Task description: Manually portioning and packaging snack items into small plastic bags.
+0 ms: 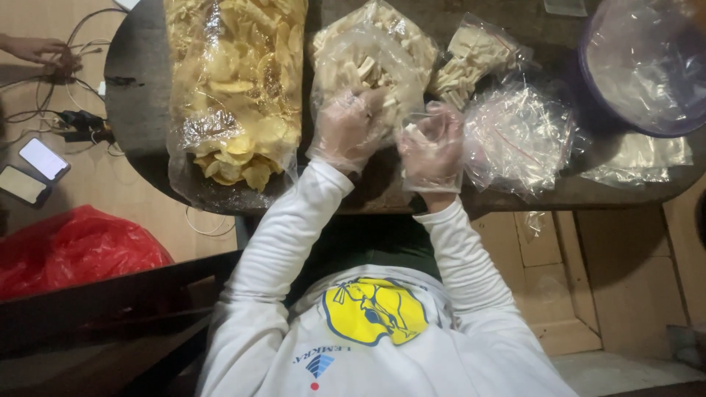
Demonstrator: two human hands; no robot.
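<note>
From my remote seat, I see both hands at work at the near edge of a dark, round-cornered wooden table, each sheathed in a thin, crinkled clear plastic glove. The left hand is curled into the open mouth of a soft, clear plastic bag of pale, stick-shaped crackers, its fingers closed on the film and on the sticks just inside. The right hand sits just beside it, fingertips pinched together on a small clear pouch holding a few of the same pale sticks. The big bag rests on the table straight ahead of the person, touching the left glove.

To the left lies a tall, glossy clear sack of round, wavy yellow chips, its lower end hanging over the table's edge. To the right are a smaller sealed bag of pale sticks, a crumpled heap of empty clear pouches, a round purple-rimmed basin lined with plastic film, and flat clear bags.

On the tan floor at left I make out a puffy red plastic bag, two flat phones, tangled cables and another person's hand on them.
</note>
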